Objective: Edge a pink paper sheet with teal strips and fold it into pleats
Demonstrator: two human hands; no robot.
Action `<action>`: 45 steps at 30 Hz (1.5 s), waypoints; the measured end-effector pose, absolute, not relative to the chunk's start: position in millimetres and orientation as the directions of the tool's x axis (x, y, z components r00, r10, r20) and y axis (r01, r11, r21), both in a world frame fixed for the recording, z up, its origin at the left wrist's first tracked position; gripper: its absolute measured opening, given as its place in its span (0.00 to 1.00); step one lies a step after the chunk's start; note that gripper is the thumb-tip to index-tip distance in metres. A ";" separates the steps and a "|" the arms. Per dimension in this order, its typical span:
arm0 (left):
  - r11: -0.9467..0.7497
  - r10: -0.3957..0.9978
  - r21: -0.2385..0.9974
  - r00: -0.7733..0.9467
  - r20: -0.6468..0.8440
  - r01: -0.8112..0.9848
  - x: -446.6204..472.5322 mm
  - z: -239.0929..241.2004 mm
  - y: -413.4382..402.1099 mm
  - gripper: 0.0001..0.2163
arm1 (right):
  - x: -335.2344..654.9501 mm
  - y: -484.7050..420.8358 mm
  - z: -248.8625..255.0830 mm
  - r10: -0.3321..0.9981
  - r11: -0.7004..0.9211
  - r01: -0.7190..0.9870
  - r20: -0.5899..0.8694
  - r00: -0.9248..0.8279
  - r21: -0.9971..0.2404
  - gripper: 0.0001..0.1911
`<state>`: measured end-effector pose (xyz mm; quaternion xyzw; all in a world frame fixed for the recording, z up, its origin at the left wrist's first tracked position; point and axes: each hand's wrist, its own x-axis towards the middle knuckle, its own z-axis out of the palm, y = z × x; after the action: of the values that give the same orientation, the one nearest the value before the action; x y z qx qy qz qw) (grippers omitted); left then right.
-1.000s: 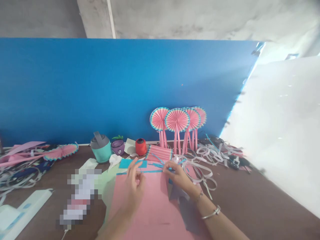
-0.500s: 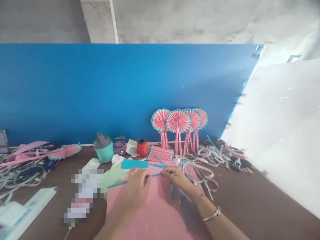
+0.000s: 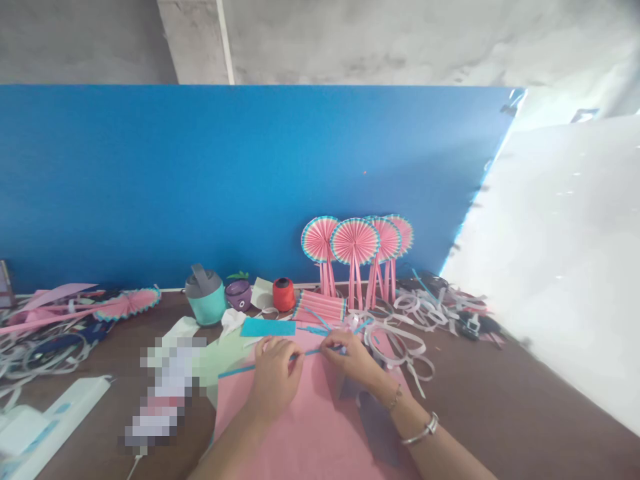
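Observation:
A large pink paper sheet (image 3: 305, 427) lies in front of me, with a narrow blue paper strip (image 3: 235, 371) along its far edge. My left hand (image 3: 279, 373) rests over that edge, thumb and fingers closed on the strip. To its right, my right hand (image 3: 350, 357) pinches the same strip near its other end. Its fingertips hide part of the edge. Just beyond the hands are a blue paper piece (image 3: 269, 327), loose thin blue strips (image 3: 315, 329) and a pink pleated paper (image 3: 320, 306). Under the right forearm lies a greyish sheet (image 3: 380, 427).
Several round pink paper fans (image 3: 355, 241) stand against the blue partition (image 3: 200, 173). A teal container (image 3: 206, 301), purple pot (image 3: 239, 295) and red thread spool (image 3: 283, 295) line the back. White strip coils (image 3: 400, 340) lie right; a power strip (image 3: 65, 417) lies left.
The view has shifted very slightly. Both hands keep nearly the same place on the blue strip, and the left corner of the pink sheet has moved slightly right.

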<state>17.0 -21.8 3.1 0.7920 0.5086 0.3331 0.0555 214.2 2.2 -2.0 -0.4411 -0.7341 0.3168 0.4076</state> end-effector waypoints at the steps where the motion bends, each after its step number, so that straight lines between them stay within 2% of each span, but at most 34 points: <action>1: -0.484 0.836 0.422 0.262 0.482 0.766 16.7 2.7 -21.9 0.08 | 214.1 2.4 -2.0 0.899 0.426 0.397 0.332 -0.285 -0.813 0.09; 5: -0.516 0.804 0.398 0.267 0.531 0.759 16.0 2.8 -23.6 0.08 | 213.5 2.9 -3.3 0.882 0.463 0.403 0.365 -0.300 -0.789 0.09; 9: -0.531 0.787 0.392 0.265 0.558 0.751 17.6 3.9 -25.4 0.10 | 211.5 1.4 -2.2 0.897 0.436 0.380 0.361 -0.253 -0.816 0.09; 15: -0.550 0.775 0.407 0.264 0.575 0.729 18.9 1.7 -23.9 0.08 | 206.8 1.7 -0.4 0.975 0.205 0.252 0.175 -0.136 -0.946 0.09; 19: -0.543 0.783 0.416 0.259 0.566 0.729 19.0 -1.1 -22.5 0.08 | 199.9 3.0 -5.6 0.992 0.105 0.194 0.088 -0.092 -0.975 0.10; 23: -0.531 0.791 0.433 0.243 0.561 0.729 18.1 -3.6 -20.4 0.09 | 199.2 6.5 -11.2 0.997 0.076 0.178 0.075 -0.013 -0.981 0.12; 26: -0.500 0.800 0.464 0.184 0.571 0.732 13.7 -5.4 -16.1 0.08 | 213.8 13.5 -12.5 0.981 0.076 0.113 0.095 0.171 -0.991 0.13; 28: -0.476 0.808 0.486 0.146 0.571 0.733 10.0 -7.2 -12.2 0.08 | 226.7 18.7 -12.4 0.960 0.110 0.132 0.140 0.242 -0.985 0.14; 30: -0.464 0.818 0.502 0.136 0.558 0.729 7.7 -9.8 -8.6 0.08 | 235.7 22.4 -12.6 0.955 0.143 0.204 0.190 0.229 -0.968 0.16; 33: -0.470 0.829 0.519 0.155 0.538 0.714 8.4 -15.4 -5.9 0.06 | 237.0 24.1 -15.2 0.951 0.240 0.372 0.293 0.094 -0.897 0.16; 37: -0.496 0.814 0.523 0.160 0.559 0.693 13.3 -21.7 -6.7 0.05 | 231.8 22.1 -22.2 0.919 0.358 0.625 0.380 -0.104 -0.694 0.16; 41: -0.478 0.823 0.523 0.151 0.548 0.705 16.5 -22.8 -8.4 0.05 | 233.2 19.4 -28.9 0.931 0.270 0.853 0.347 -0.113 -0.447 0.20; 45: -0.475 0.840 0.536 0.176 0.514 0.698 17.0 -22.9 -10.0 0.05 | 232.8 16.1 -28.0 0.908 0.273 0.919 0.392 -0.148 -0.286 0.25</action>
<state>17.0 -10.0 -22.9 0.7617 0.5047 0.3964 0.0894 232.8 16.1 -28.0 -0.6028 -0.7576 -0.0106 0.2502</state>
